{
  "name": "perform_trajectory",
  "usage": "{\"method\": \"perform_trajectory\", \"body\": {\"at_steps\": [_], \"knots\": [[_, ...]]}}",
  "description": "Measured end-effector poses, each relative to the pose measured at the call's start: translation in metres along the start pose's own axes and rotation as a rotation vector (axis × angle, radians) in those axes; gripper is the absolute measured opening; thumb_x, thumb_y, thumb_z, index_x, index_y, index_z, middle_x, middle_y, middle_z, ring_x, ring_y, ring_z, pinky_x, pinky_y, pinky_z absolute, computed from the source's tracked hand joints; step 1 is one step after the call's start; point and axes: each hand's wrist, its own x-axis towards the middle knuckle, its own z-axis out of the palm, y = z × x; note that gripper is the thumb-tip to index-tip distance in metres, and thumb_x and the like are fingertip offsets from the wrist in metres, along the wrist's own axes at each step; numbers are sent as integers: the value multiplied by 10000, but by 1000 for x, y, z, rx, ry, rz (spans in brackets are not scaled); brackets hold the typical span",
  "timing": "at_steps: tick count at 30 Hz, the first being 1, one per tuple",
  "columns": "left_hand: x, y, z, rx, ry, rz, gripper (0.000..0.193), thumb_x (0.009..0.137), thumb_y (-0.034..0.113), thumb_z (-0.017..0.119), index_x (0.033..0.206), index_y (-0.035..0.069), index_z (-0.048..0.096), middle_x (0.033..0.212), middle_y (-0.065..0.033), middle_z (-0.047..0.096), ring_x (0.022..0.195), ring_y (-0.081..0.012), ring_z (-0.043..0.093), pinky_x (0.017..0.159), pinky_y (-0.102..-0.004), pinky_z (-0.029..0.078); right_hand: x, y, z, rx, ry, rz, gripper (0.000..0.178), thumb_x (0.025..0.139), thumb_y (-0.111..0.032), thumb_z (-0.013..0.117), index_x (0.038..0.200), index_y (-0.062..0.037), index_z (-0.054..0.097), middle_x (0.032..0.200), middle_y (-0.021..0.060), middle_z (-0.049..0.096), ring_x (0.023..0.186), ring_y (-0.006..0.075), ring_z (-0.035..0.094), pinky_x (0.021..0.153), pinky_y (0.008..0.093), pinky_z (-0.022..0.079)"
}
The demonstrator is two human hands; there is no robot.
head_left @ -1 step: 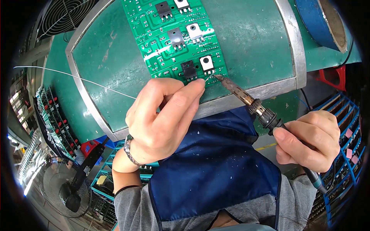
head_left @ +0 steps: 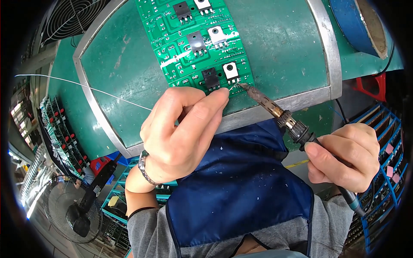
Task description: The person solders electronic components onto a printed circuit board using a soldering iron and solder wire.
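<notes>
My left hand is closed, its thumb and forefinger pinching a thin strand of solder wire. The wire trails off to the left, and its short front end pokes out toward the legs of a white-faced transistor. My right hand is wrapped round the handle of a soldering iron. The iron's tip rests at or just beside those same legs; whether it touches cannot be made out. Both work on a green circuit board that carries black and white-faced transistors in pairs. A black transistor sits beside my left fingertips.
The board lies on a green work surface with a metal rim. At the upper right stands a blue cylindrical container. A fan is at the lower left, near racks of boards. Blue-edged racks stand at the right.
</notes>
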Motion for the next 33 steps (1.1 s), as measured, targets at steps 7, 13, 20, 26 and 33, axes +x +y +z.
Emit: {"method": "perform_trajectory", "body": {"at_steps": [7,13,20,26,33], "knots": [[2,0,2,28,16,21,269,658,-52,792,911,19,730,777,-36,545,582,-134,529,490,-278,420,1,2,2,1,9,-10,191,808,-151,747,872,23,699,635,78,582,455,136,515,362,209,330],[2,1,4,40,17,18,252,654,-47,796,888,16,727,765,-35,549,570,-127,515,481,-273,412,2,2,2,-2,7,-17,196,805,-153,753,864,26,697,626,74,578,453,137,517,360,207,339],[1,8,-1,95,-90,-59,270,717,-35,796,967,57,753,817,-38,552,665,-121,561,559,-246,457,1,1,5,-2,28,-6,182,811,-148,746,863,20,699,622,73,578,452,137,518,358,208,336],[5,7,3,95,-80,-10,278,716,-43,791,975,52,750,820,-43,549,666,-127,562,564,-245,468,0,2,3,-10,19,-7,181,804,-148,746,859,19,699,623,73,581,450,134,514,359,208,326],[2,10,-15,93,-34,-40,277,673,-38,808,932,30,736,799,-45,544,603,-140,538,510,-264,435,1,-3,1,-7,39,4,183,805,-156,744,860,12,694,626,71,582,457,131,520,363,209,319]]}}
